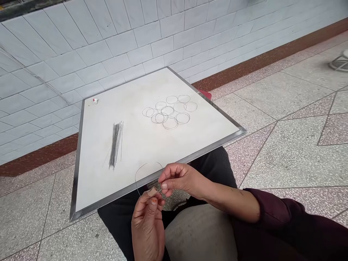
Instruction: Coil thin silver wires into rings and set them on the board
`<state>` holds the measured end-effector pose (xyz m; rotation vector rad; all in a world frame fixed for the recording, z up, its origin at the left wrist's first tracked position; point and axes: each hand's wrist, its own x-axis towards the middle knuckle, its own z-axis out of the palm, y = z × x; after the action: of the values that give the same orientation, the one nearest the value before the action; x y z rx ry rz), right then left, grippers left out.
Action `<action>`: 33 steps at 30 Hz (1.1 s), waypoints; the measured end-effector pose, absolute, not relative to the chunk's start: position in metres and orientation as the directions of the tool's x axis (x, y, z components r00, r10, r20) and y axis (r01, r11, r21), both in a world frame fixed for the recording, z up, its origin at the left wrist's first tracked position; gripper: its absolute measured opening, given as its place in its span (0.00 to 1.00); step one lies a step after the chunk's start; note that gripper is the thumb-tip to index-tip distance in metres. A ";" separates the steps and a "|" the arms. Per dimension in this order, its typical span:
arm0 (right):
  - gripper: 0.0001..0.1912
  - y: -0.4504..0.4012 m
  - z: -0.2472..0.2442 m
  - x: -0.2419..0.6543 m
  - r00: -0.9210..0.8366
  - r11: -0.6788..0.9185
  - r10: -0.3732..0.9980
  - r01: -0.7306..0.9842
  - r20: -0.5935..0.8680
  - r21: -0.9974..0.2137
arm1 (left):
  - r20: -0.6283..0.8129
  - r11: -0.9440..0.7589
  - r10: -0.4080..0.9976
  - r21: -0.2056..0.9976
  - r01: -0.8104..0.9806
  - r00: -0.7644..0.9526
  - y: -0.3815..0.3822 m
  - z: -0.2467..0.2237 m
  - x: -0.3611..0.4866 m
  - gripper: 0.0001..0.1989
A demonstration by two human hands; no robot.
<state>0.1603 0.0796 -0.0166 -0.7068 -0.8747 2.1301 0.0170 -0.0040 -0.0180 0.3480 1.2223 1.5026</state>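
A thin dark wire (135, 178) bends in an open loop above the table's front edge, its upper ends apart. My left hand (149, 224) is closed in a pinch on the wire, thumb against the fingers, with a tan patch like tape on one finger. Close beside it, my right hand (179, 177) pinches the same wire between thumb and forefinger. Several wire rings (170, 123) lie overlapping on the table beyond my hands. To the left rests a bundle of straight dark wires (115, 145), a few strands splayed out.
The white table (100, 185) has a metal edge strip and stands near a tiled wall (146, 36). A small white and red object (95, 101) sits at its far left corner. Something red (205, 94) shows behind the right edge. A stool base (339, 63) stands far right.
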 end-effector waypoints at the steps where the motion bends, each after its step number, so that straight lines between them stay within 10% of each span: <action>1: 0.16 0.080 -0.017 0.160 -0.594 -0.514 0.777 -0.406 -0.210 -0.755 | -0.382 0.140 0.853 0.824 -0.549 -0.355 -0.004 -0.019 0.017 0.12; 33: 0.20 0.081 -0.023 0.156 -0.536 -0.450 0.826 -0.445 -0.172 -0.774 | -0.472 0.153 0.833 0.699 -0.699 -0.290 0.001 -0.027 0.012 0.10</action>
<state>0.1557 0.0812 -0.0230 -0.7005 -0.8759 2.0431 0.0124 0.0014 -0.0273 0.1639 1.1060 1.5050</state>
